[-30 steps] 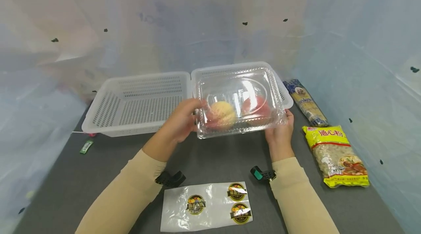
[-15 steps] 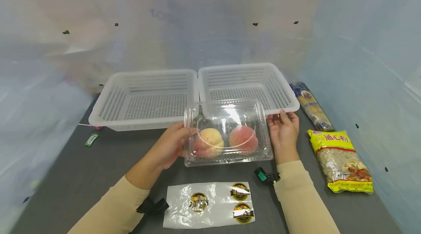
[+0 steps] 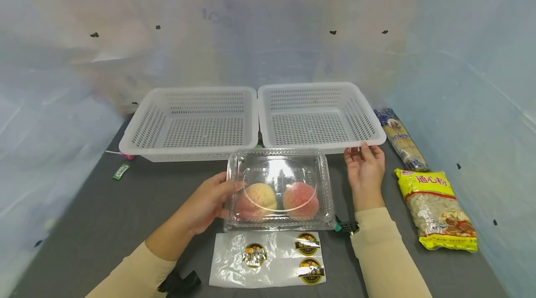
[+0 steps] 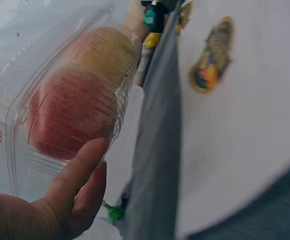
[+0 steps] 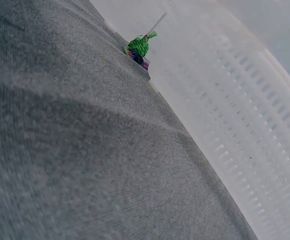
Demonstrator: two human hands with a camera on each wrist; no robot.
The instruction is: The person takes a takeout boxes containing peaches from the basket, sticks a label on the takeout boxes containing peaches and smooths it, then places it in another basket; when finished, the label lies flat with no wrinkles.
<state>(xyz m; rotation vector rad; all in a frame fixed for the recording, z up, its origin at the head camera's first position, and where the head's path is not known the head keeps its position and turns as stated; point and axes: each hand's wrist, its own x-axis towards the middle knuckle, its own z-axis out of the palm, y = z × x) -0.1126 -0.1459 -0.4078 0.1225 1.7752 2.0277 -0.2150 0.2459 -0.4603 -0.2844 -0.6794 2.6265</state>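
Note:
A clear plastic clamshell box (image 3: 277, 168) holds two peaches, a yellow-red one (image 3: 256, 201) and a redder one (image 3: 300, 200). My left hand (image 3: 211, 199) grips its left side, thumb over the lid edge; in the left wrist view the thumb lies against the clear wall beside a peach (image 4: 75, 110). The box is tilted towards me above the dark table, just behind the sticker sheet. At the front rim of the right white basket (image 3: 322, 142), my right hand (image 3: 365, 172) pinches the edge near its right corner. Only a sliver of this hand shows in the right wrist view.
Another white basket (image 3: 188, 151) stands to the left. A glossy sheet of round stickers (image 3: 278, 274) lies in front. On the right are a macaroni bag (image 3: 437, 209) and a noodle packet (image 3: 402, 140). A small green packet (image 3: 121, 171) and a green-wrapped lollipop (image 5: 139, 46) lie near the baskets.
My left hand has brought the peach box from over the right basket towards me and down to the table's middle. My right hand has stayed at the basket rim.

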